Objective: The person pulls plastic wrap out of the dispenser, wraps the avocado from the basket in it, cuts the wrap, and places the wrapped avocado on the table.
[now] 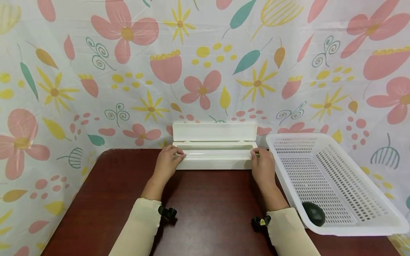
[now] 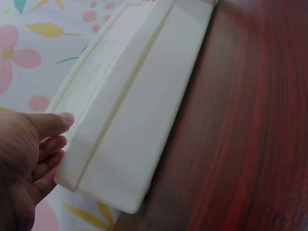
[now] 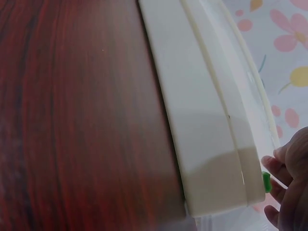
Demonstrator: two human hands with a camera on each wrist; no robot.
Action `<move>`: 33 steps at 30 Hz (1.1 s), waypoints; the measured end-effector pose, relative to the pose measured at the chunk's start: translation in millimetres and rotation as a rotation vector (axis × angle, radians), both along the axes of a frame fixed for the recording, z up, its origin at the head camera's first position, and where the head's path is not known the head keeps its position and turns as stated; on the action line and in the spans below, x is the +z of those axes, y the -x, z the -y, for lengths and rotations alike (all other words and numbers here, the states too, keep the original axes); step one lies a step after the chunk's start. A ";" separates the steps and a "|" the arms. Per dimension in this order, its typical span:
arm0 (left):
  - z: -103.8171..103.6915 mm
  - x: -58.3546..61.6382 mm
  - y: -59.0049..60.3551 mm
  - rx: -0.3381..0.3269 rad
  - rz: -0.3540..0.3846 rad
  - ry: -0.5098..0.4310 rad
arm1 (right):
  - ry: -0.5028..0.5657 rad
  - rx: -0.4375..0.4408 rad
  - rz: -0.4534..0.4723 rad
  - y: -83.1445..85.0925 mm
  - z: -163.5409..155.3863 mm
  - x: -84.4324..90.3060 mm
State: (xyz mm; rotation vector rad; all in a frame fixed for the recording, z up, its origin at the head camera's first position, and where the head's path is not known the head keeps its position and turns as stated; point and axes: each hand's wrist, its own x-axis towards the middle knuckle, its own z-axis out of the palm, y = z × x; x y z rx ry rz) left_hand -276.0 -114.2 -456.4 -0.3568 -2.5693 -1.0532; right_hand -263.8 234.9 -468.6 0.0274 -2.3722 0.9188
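Note:
A long white box [image 1: 211, 164] lies across the far edge of the table, its hinged lid [image 1: 214, 132] standing up at the back. Glossy clear film [image 1: 217, 153] stretches along its opening. At the left end, my left hand [image 1: 167, 161] pinches the film's edge between thumb and curled fingers. My right hand [image 1: 264, 165] does likewise at the right end, thumb and fingers together. Beside the right fingers, a small green piece [image 3: 266, 182] juts from the box's end. The fingertips are partly hidden in the wrist views.
A white perforated basket [image 1: 336, 227] stands at the right, with a dark green rounded object [image 1: 314, 213] in its near corner. Dark reddish wood makes up the table [image 1: 205, 206]. A flowered sheet [image 1: 201, 71] hangs right behind the box.

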 end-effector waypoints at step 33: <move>15.4 17.3 -6.8 -0.033 0.049 -0.061 | 0.067 0.061 -0.053 -4.1 2.9 3.8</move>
